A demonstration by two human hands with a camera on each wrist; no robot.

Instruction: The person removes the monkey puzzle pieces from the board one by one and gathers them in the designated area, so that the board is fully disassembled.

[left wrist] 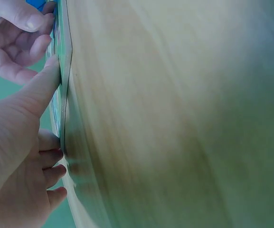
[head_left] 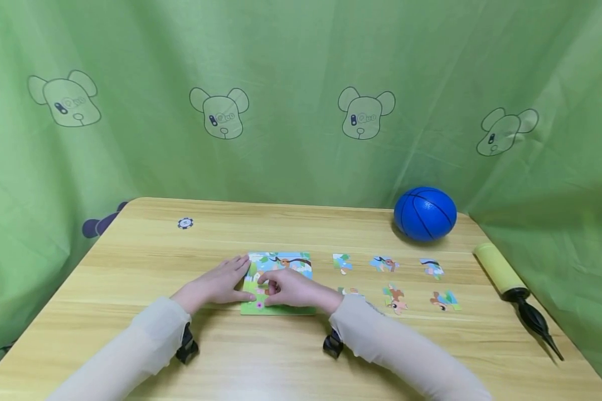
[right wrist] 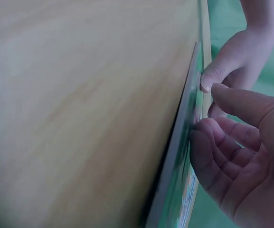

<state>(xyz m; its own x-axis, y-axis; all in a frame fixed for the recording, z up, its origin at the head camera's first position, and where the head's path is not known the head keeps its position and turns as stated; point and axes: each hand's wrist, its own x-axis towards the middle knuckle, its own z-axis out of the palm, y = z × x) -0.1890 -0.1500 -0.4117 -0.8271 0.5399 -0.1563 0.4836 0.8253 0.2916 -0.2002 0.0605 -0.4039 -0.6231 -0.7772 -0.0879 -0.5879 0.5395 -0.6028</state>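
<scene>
A picture puzzle board [head_left: 281, 311] with a green lower edge and a branch scene lies flat on the table. My left hand [head_left: 219, 283] rests at its left side, fingers extended along the edge and thumb on the lower left corner. Over the middle of the board is my right hand [head_left: 298, 288], its fingers bent and their tips touching the surface. The right wrist view shows its thumb [right wrist: 236, 102] apart from the curled fingers [right wrist: 215, 154]; no piece is visible between them. Part of the picture is hidden under this hand.
Loose puzzle pieces [head_left: 393, 298] lie in two rows right of the board, one partly behind the right forearm. A blue ball [head_left: 425, 214] sits at the back right. A yellow hand pump [head_left: 499, 271] lies along the right edge, and a poker chip [head_left: 185, 223] at the back left.
</scene>
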